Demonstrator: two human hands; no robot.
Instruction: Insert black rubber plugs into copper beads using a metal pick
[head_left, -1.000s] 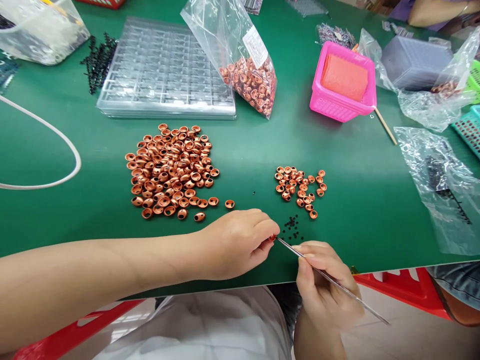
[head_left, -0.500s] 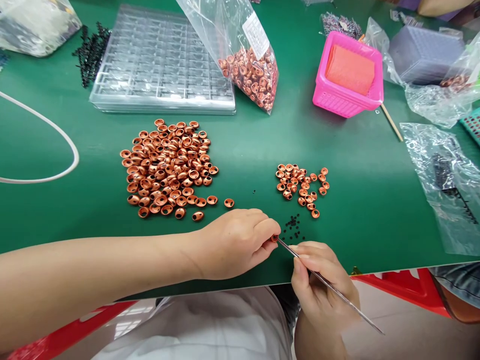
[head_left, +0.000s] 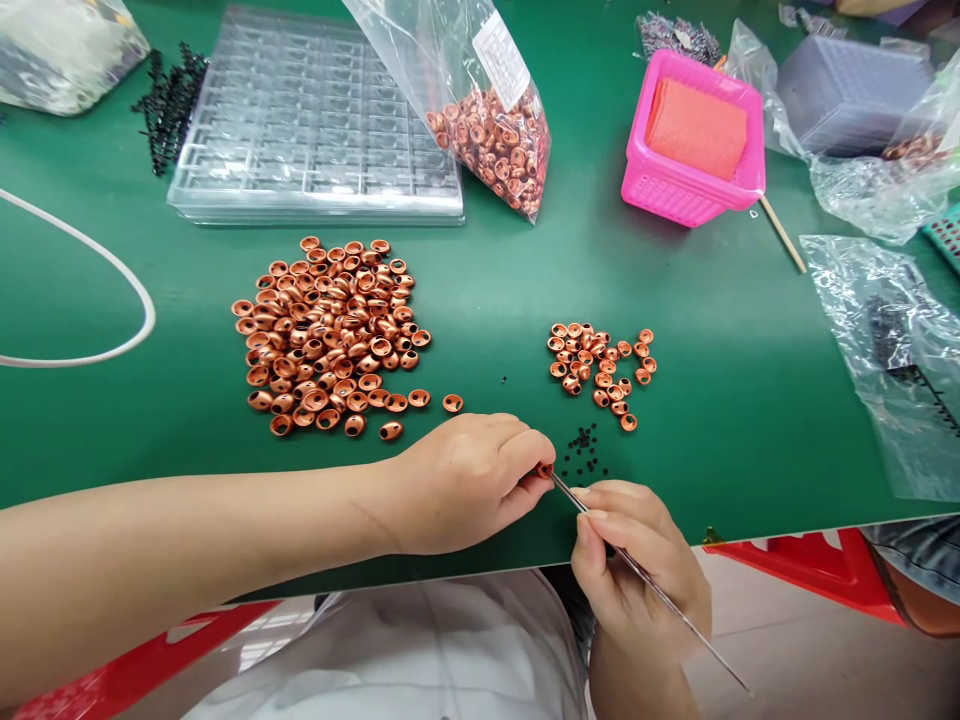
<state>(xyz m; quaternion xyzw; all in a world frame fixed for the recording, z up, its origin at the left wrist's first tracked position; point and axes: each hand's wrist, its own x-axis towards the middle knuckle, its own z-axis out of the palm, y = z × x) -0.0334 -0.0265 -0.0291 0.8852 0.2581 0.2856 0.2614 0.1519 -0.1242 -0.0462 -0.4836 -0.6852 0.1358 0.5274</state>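
Between thumb and forefinger, my left hand (head_left: 476, 480) pinches one small copper-coloured cup (head_left: 545, 470) near the table's front edge. My right hand (head_left: 645, 565) is closed round a thin metal tool (head_left: 660, 597), whose tip meets that cup. Just beyond my right fingers lie several tiny black pieces (head_left: 583, 440). A large pile of copper-coloured cups (head_left: 330, 335) spreads out beyond my left forearm. The smaller group of cups (head_left: 600, 362) sits to the right, past the black pieces.
Clear plastic trays (head_left: 315, 130), a bag of copper cups (head_left: 499, 140) and a pink basket (head_left: 690, 190) stand at the back. A white cable (head_left: 112, 265) curves at left. Plastic bags (head_left: 892, 350) lie at right, near another person's leg (head_left: 919, 560).
The whole view has shifted slightly. The tool has tilted a little more steeply, its far end lower. Both hands keep their holds, with the tool tip still at the cup.
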